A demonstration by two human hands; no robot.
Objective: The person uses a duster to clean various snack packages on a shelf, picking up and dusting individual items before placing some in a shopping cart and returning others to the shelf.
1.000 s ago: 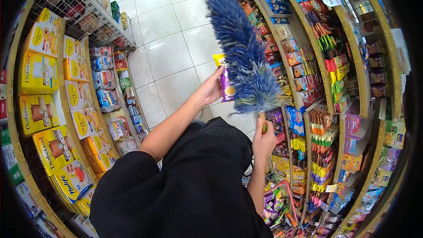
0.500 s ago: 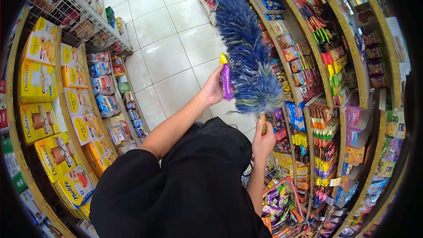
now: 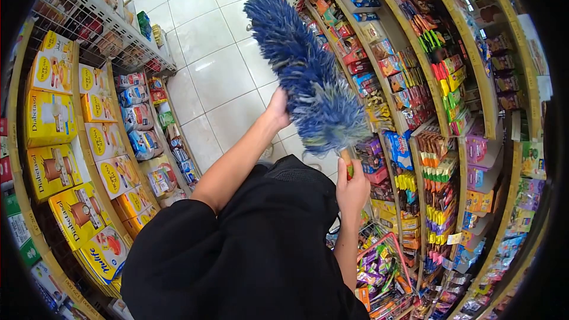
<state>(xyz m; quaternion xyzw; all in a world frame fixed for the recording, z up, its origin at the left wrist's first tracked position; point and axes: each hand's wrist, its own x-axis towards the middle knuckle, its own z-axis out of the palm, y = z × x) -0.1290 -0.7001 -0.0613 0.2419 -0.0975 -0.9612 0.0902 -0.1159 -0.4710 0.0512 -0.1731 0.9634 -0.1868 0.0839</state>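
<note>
A large blue and grey feather duster slants up and to the left over the aisle. My right hand is closed round its wooden handle, below the feathers. Beside the duster's left edge is my left hand, its fingers partly behind the feathers. Whatever that hand holds, if anything, is hidden by the duster.
Shelves of yellow boxes stand on the left, with packets beside them. Racks of colourful snacks curve along the right. A red-rimmed basket of wrapped items sits at the lower right. Pale floor tiles run between the shelves.
The duster's top has swung left and now covers my left hand's fingers. The purple packet with a yellow end, seen in my left hand before, is out of sight. My left hand has moved slightly.
</note>
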